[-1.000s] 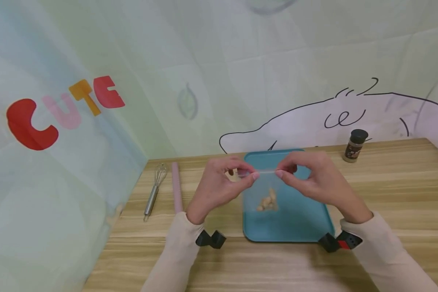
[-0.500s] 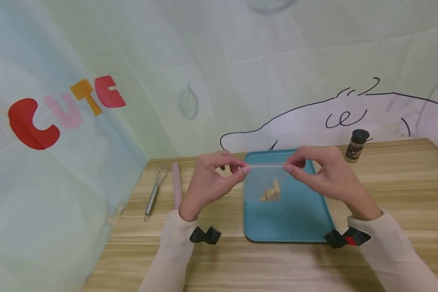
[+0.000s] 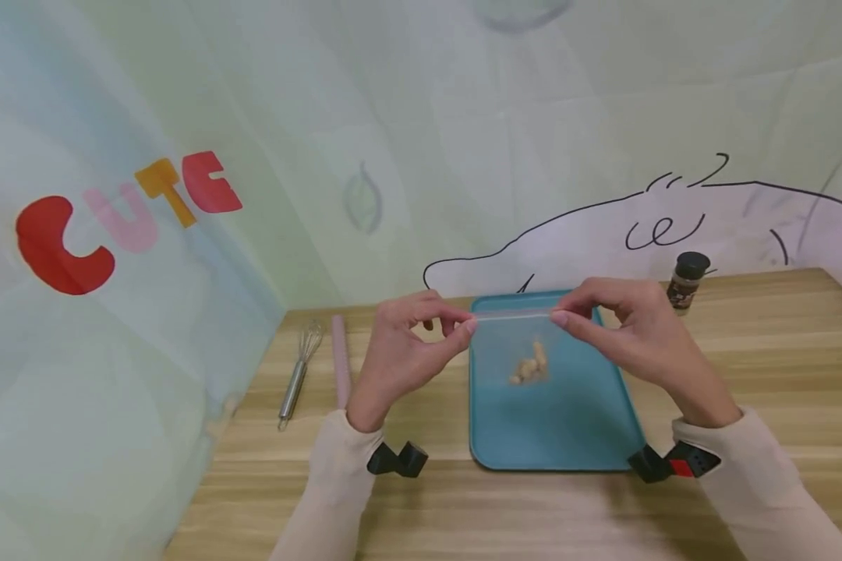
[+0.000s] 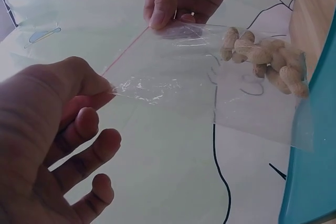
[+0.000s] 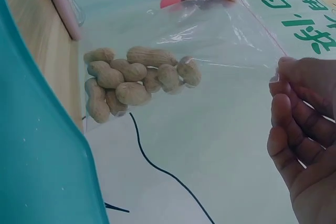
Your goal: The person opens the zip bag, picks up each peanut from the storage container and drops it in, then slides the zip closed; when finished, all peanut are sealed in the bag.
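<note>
A clear zip bag [image 3: 494, 343] hangs above the blue tray [image 3: 554, 432], its zip edge stretched level between both hands. My left hand [image 3: 410, 347] pinches one top corner between thumb and forefinger, the other fingers loosely bent. At the opposite corner my right hand [image 3: 620, 327] pinches the edge the same way. Several unshelled peanuts [image 5: 131, 77] lie gathered at the bottom of the bag in the right wrist view. A reddish line runs along the bag's top edge in both wrist views. Whether the zip is sealed I cannot tell.
Left of the tray lie a metal whisk [image 3: 298, 374] and a pink rod [image 3: 340, 358] on the wooden table [image 3: 435, 506]. A spice jar [image 3: 686, 282] with a black lid stands at the back right. Behind the table hangs a printed cloth [image 3: 393, 156].
Both hands have drawn apart, the left one leftward and the right one rightward, so more of the zip edge shows. The bag has risen slightly and shifted right.
</note>
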`<action>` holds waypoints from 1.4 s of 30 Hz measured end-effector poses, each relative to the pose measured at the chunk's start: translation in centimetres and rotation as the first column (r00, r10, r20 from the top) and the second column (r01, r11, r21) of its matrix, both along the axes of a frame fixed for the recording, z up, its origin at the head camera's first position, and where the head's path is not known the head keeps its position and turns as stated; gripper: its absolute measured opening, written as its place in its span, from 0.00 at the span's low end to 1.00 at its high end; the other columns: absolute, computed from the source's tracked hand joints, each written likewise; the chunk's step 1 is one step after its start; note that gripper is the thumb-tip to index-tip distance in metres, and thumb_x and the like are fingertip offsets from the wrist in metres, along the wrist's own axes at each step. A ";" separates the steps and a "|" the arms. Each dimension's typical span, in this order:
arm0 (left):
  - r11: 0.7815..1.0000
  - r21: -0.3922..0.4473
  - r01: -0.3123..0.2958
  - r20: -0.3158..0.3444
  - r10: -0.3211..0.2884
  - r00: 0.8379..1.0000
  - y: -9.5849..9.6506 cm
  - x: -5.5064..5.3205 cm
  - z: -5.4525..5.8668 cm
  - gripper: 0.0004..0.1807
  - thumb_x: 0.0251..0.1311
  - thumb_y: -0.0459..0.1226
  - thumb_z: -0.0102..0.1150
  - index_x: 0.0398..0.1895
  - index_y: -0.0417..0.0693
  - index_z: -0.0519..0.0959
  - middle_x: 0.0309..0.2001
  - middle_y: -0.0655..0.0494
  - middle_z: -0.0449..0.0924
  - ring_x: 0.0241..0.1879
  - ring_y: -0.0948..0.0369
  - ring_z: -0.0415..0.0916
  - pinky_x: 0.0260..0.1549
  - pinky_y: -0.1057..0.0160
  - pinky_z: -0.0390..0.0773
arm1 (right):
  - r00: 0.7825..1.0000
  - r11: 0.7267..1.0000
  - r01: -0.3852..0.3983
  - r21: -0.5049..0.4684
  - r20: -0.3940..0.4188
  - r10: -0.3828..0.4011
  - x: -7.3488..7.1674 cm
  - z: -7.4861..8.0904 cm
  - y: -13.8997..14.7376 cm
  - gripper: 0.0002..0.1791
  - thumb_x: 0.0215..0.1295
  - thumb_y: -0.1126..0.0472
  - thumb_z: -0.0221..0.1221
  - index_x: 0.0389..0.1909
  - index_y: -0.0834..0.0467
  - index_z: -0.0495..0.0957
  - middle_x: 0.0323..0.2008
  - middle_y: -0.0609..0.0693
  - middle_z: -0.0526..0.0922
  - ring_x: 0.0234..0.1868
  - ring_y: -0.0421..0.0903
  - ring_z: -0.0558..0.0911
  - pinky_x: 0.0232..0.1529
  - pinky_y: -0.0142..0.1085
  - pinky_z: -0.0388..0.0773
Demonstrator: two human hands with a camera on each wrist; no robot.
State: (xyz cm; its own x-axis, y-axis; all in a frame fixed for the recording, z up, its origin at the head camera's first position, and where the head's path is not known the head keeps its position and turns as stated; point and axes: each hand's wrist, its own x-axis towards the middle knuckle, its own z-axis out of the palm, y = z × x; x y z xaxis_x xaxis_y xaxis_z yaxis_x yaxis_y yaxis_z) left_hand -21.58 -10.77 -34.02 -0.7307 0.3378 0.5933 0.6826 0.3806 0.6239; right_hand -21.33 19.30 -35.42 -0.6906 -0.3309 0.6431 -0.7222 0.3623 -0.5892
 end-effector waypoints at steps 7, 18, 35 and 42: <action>0.998 -0.053 -0.038 0.046 0.041 0.998 -1.2 0.4 -0.3 0.02 0.65 0.37 0.73 0.35 0.51 0.92 0.27 0.60 0.84 0.32 0.63 0.78 0.37 0.64 0.75 | 0.997 0.999 0.044 -0.032 0.062 -0.042 0.2 -0.9 -1.7 0.11 0.67 0.69 0.70 0.41 0.49 0.91 0.31 0.40 0.87 0.33 0.36 0.80 0.36 0.27 0.76; 0.971 -0.212 -0.110 0.105 0.135 0.985 -7.3 3.8 -0.3 0.05 0.66 0.35 0.71 0.34 0.56 0.89 0.28 0.65 0.83 0.31 0.68 0.76 0.40 0.65 0.74 | 0.925 0.977 -0.196 -0.080 0.315 0.212 0.6 -1.9 -7.2 0.05 0.72 0.62 0.68 0.43 0.51 0.91 0.35 0.45 0.91 0.36 0.40 0.85 0.42 0.33 0.82; 0.890 -0.397 -0.227 0.383 0.385 0.840 -7.0 -4.3 -6.8 0.08 0.67 0.35 0.67 0.39 0.39 0.90 0.31 0.49 0.88 0.28 0.64 0.76 0.30 0.68 0.74 | 0.765 0.981 -0.050 0.186 0.639 -0.082 -6.5 -6.7 -11.3 0.10 0.74 0.62 0.62 0.41 0.63 0.90 0.30 0.54 0.90 0.31 0.44 0.86 0.34 0.34 0.79; 0.854 -0.450 -0.262 0.424 0.462 0.779 -6.3 -5.8 -8.1 0.09 0.65 0.36 0.68 0.40 0.38 0.90 0.33 0.48 0.88 0.29 0.60 0.76 0.30 0.67 0.73 | 0.745 0.981 0.011 0.192 0.653 -0.136 -7.8 -7.8 -11.0 0.12 0.74 0.61 0.62 0.48 0.64 0.89 0.37 0.56 0.91 0.33 0.43 0.86 0.35 0.34 0.79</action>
State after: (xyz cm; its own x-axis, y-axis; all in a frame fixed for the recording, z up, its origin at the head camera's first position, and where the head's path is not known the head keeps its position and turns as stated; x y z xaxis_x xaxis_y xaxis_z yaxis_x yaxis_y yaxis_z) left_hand -27.43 -17.06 -42.17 -0.9957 0.0929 0.0051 0.0768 0.7898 0.6086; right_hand -29.16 8.28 -43.22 -0.9470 -0.3183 -0.0427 -0.1417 0.5336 -0.8338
